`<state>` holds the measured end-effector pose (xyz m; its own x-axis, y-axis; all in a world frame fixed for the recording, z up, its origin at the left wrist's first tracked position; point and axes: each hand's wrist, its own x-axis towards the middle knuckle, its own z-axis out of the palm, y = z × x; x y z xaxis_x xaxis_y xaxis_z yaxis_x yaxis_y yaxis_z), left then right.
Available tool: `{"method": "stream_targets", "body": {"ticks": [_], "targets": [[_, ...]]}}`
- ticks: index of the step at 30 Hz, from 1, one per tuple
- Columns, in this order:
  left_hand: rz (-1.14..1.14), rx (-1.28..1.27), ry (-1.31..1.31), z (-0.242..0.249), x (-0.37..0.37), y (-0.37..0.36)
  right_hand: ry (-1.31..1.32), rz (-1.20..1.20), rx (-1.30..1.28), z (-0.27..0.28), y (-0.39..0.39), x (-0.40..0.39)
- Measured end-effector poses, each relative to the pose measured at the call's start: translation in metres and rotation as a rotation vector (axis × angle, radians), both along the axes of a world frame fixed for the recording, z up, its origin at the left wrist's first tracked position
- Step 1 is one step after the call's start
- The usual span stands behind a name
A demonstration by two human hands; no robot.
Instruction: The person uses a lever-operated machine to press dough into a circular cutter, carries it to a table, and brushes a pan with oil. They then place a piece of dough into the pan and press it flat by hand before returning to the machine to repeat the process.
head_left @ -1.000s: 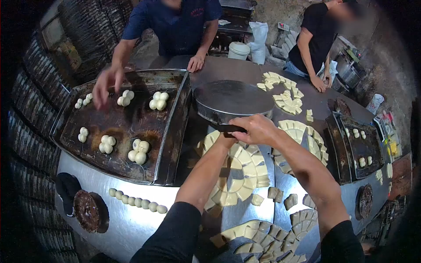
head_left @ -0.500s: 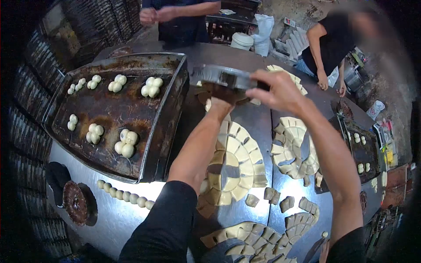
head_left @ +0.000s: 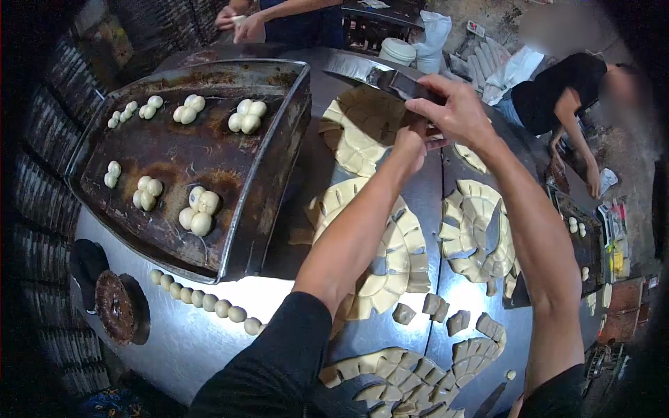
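My right hand [head_left: 456, 108] grips a round metal pan [head_left: 366, 70], which is tilted on edge at the far side of the steel table [head_left: 202, 348]. Just below it, my left hand [head_left: 411, 143] rests at the edge of a flat dough disc cut into wedges [head_left: 359, 129]; its fingers are hidden behind my right hand. Both of my forearms reach across a cut dough ring [head_left: 387, 261].
To the left lies a dark baking tray [head_left: 209, 174] with clusters of dough balls, with a row of dough balls [head_left: 202, 301] in front. More cut rings [head_left: 481, 230] and loose pieces [head_left: 439, 306] lie to the right. A co-worker's hands [head_left: 240, 21] are at the far edge, and another person [head_left: 564, 97] bends over at the right.
The pan has gone up and away from me, tipping onto its edge and uncovering the cut dough disc. The co-worker's hand left the baking tray. The person at right has bent over.
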<state>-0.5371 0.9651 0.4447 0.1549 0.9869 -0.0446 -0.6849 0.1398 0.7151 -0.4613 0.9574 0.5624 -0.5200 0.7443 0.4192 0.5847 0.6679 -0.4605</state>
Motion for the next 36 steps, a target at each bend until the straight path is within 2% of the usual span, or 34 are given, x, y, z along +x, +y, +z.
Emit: {"method": "stream_targets", "body": {"ticks": [3, 5, 6, 7, 8, 10, 11, 13, 14, 16, 17, 19, 21, 23, 25, 27, 28, 31, 32, 33, 34, 36], "targets": [[-0.07, 0.075, -0.132, 0.007, 0.001, -0.001, 0.043, 0.006, -0.04, -0.015, -0.005, 0.0], [0.009, 0.139, -0.06, -0.014, 0.018, 0.02, -0.022, -0.037, -0.149, -0.011, -0.016, -0.001], [0.044, 0.159, -0.023, -0.017, 0.02, 0.017, 0.006, -0.026, -0.104, -0.013, -0.016, 0.001], [0.024, 0.004, -0.102, -0.022, 0.02, 0.016, 0.032, -0.015, -0.066, -0.016, -0.014, 0.006], [0.042, -0.006, -0.001, -0.027, 0.021, 0.015, 0.113, -0.031, -0.119, -0.019, -0.007, 0.011], [0.087, -0.038, 0.207, -0.038, 0.019, 0.001, 0.124, -0.028, -0.001, -0.011, 0.006, 0.02], [0.02, -0.019, 0.374, -0.048, 0.015, -0.001, 0.227, -0.005, -0.14, -0.005, 0.007, 0.024], [0.156, 0.08, 1.079, -0.06, 0.017, -0.008, 0.283, -0.039, -0.243, 0.006, -0.001, 0.03], [0.151, 0.072, 1.078, -0.061, 0.02, -0.011, 0.281, -0.041, -0.251, 0.003, -0.003, 0.031], [0.474, 0.166, 1.261, -0.04, 0.025, -0.017, 0.287, -0.059, -0.275, 0.003, -0.008, 0.033], [0.474, 0.171, 1.254, -0.042, 0.032, -0.011, 0.298, -0.063, -0.182, -0.003, -0.014, 0.03], [0.318, 0.194, 0.389, -0.059, 0.056, 0.022, 0.273, -0.093, -0.156, -0.012, -0.022, 0.027], [0.105, 0.26, 0.183, -0.073, 0.068, 0.059, 0.321, -0.034, -0.26, -0.017, -0.03, 0.023], [0.449, 0.434, 0.737, -0.074, 0.073, 0.061, 0.252, 0.005, -0.19, -0.024, -0.021, 0.03], [0.345, 0.368, 0.772, -0.083, 0.075, 0.058, 0.257, 0.023, -0.254, -0.02, -0.013, 0.033], [0.402, 0.369, 1.336, -0.097, 0.082, 0.031, 0.087, -0.016, -0.171, -0.02, -0.002, 0.039], [0.219, 0.23, 1.13, -0.053, 0.062, -0.013, 0.031, -0.006, -0.144, -0.019, 0.001, 0.041], [0.225, 0.431, 1.099, -0.048, 0.059, -0.073, 0.017, -0.011, -0.162, -0.02, 0.011, 0.048], [0.2, 0.523, 1.057, -0.045, 0.052, -0.097, -0.019, -0.033, -0.243, -0.014, 0.014, 0.048], [0.156, 0.584, 1.051, -0.04, 0.045, -0.119, -0.074, 0.029, -0.055, -0.014, 0.021, 0.05], [0.116, 0.65, 1.043, -0.037, 0.038, -0.138, -0.113, 0.018, -0.03, -0.013, 0.024, 0.051], [0.234, 0.844, 0.896, -0.037, 0.03, -0.172, -0.14, 0.004, 0.005, -0.012, 0.033, 0.054]]}}
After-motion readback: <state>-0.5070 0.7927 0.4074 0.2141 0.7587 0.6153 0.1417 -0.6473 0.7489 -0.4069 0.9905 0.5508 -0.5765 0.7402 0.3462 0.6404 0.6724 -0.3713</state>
